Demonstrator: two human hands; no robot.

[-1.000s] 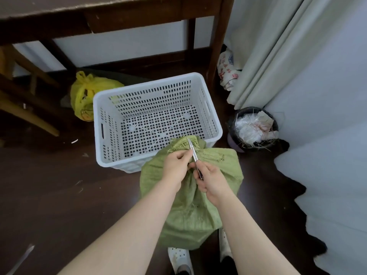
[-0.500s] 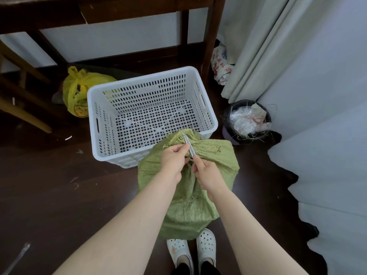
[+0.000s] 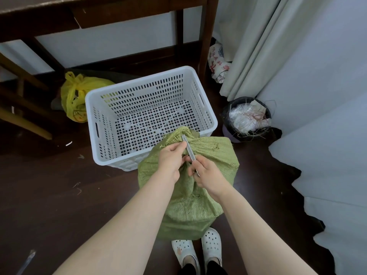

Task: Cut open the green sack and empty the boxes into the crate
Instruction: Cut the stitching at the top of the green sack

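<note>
A green woven sack (image 3: 214,155) stands upright on the dark floor, its tied top leaning against the near wall of a white perforated crate (image 3: 111,96). The crate has nothing in it. My left hand (image 3: 170,157) pinches the gathered neck of the sack. My right hand (image 3: 206,171) holds a slim metal knife (image 3: 188,147), its blade pointing up and away along the neck, next to my left fingers. The boxes are hidden inside the sack.
A dark wooden table (image 3: 99,14) stands behind the crate, a yellow plastic bag (image 3: 77,96) to its left. A black waste bin (image 3: 248,118) full of scraps sits at the right by a grey curtain (image 3: 258,46). My white clogs (image 3: 198,249) show below the sack.
Both hands stayed at the sack's neck; the knife shifted slightly along it. The camera view tilted down a little, so my clogs came into sight.
</note>
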